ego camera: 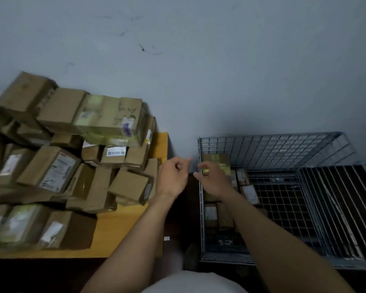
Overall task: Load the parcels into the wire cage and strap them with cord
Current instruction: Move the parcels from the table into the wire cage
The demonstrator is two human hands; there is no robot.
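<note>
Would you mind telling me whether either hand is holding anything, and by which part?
Nothing is held: the left hand is loosely curled and empty, the right hand open near a taped parcel.

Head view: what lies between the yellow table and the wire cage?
Only a dark strip of floor, with the left hand over it, as the head view shows.
</note>
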